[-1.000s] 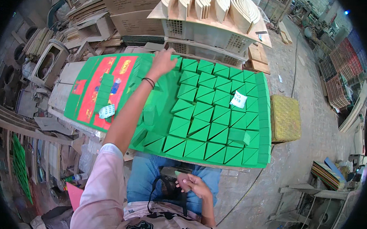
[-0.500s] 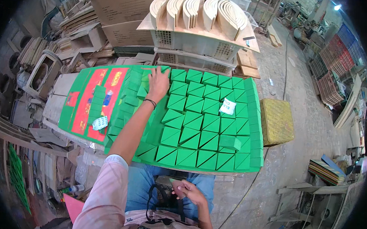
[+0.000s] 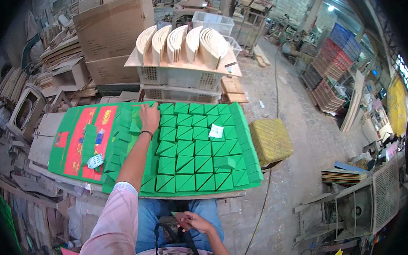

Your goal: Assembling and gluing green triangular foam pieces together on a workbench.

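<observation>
My left hand (image 3: 149, 117) reaches to the far edge of the board, its fingers bent around a green triangular block (image 3: 153, 102) partly hidden by them. To its right stand rows of green triangular blocks (image 3: 185, 148), paired into squares. More green blocks (image 3: 120, 134) lie loosely on its left. Low over my lap, my right hand (image 3: 199, 223) is closed on a small reddish-brown piece (image 3: 184, 221) with a green tip; its exact kind cannot be made out.
A small white packet (image 3: 216, 131) lies on the blocks, another packet (image 3: 95, 161) on the red-and-green sheet (image 3: 73, 155) at left. Beyond the board, crates (image 3: 181, 78) carry curved wooden pieces (image 3: 175, 43). A yellow woven box (image 3: 271, 140) stands at right.
The view has shifted, so the board appears lower and further left. My left hand stays at the far edge of the blocks; my right hand still holds the reddish-brown piece.
</observation>
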Demonstrator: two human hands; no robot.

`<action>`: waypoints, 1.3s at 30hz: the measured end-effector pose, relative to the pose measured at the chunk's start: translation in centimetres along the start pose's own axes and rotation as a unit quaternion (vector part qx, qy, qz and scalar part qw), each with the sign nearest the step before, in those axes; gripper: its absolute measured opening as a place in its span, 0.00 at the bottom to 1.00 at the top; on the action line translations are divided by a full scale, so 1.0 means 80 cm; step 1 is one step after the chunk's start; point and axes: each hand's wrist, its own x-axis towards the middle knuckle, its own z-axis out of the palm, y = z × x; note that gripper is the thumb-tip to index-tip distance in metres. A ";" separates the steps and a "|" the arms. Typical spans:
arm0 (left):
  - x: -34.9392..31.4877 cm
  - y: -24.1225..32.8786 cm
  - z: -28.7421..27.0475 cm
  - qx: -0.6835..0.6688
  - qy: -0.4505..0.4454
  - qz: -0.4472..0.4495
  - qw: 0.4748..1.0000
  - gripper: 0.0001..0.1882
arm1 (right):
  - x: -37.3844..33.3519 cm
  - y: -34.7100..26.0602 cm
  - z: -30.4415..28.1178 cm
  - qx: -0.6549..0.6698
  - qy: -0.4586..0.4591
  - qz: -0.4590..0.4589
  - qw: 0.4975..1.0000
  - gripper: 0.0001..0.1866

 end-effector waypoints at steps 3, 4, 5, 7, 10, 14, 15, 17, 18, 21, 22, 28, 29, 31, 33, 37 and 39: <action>0.000 0.007 -0.005 -0.015 0.040 -0.019 0.999 0.21 | -0.005 0.002 -0.002 0.017 0.003 -0.022 1.000 0.09; -0.001 0.008 -0.011 -0.020 0.039 -0.053 0.998 0.20 | -0.006 0.004 -0.003 0.039 -0.019 -0.049 0.998 0.09; -0.003 0.007 -0.019 -0.042 0.080 -0.051 0.995 0.23 | -0.007 0.007 -0.003 0.027 -0.011 -0.064 0.998 0.08; -0.010 0.000 -0.050 -0.092 0.118 -0.048 0.988 0.24 | -0.007 0.010 -0.003 0.006 0.019 -0.066 0.998 0.09; -0.045 -0.029 -0.126 -0.328 0.089 -0.137 0.931 0.24 | -0.012 0.003 0.006 -0.030 0.062 -0.136 0.988 0.11; -0.184 -0.057 -0.235 -0.793 0.033 -0.207 0.572 0.19 | -0.045 -0.031 0.040 -0.114 0.087 -0.137 0.980 0.15; -0.227 -0.057 -0.255 -0.820 0.043 -0.254 0.512 0.19 | -0.059 -0.043 0.051 -0.143 0.073 -0.100 0.982 0.21; -0.316 -0.040 -0.280 -0.828 0.021 -0.319 0.461 0.23 | -0.090 -0.065 0.079 -0.088 0.020 -0.137 0.986 0.25; -0.349 -0.038 -0.290 -0.809 0.032 -0.371 0.455 0.23 | -0.104 -0.076 0.094 -0.033 -0.016 -0.176 0.984 0.29; -0.419 -0.030 -0.305 -0.878 -0.103 -0.362 0.296 0.26 | -0.114 -0.116 0.123 -0.042 -0.017 -0.223 0.974 0.33; -0.429 -0.024 -0.306 -0.869 -0.119 -0.388 0.283 0.27 | -0.109 -0.128 0.132 -0.049 -0.014 -0.268 0.962 0.29; -0.395 0.011 -0.309 -0.873 -0.122 -0.340 0.327 0.26 | -0.084 -0.199 0.167 -0.090 0.069 -0.319 0.941 0.18; -0.385 0.015 -0.314 -0.879 -0.126 -0.318 0.333 0.25 | -0.084 -0.208 0.172 -0.074 0.073 -0.323 0.941 0.17; -0.372 0.027 -0.324 -0.869 -0.122 -0.334 0.345 0.25 | -0.083 -0.222 0.182 -0.050 0.081 -0.333 0.938 0.16; -0.366 0.034 -0.333 -0.883 -0.100 -0.297 0.350 0.25 | -0.079 -0.230 0.190 -0.036 0.098 -0.366 0.925 0.16; -0.369 0.036 -0.339 -0.876 -0.134 -0.318 0.338 0.24 | -0.068 -0.233 0.198 -0.063 0.114 -0.376 0.917 0.16; -0.372 0.033 -0.338 -0.894 -0.155 -0.294 0.299 0.23 | -0.065 -0.233 0.199 -0.038 0.089 -0.370 0.924 0.17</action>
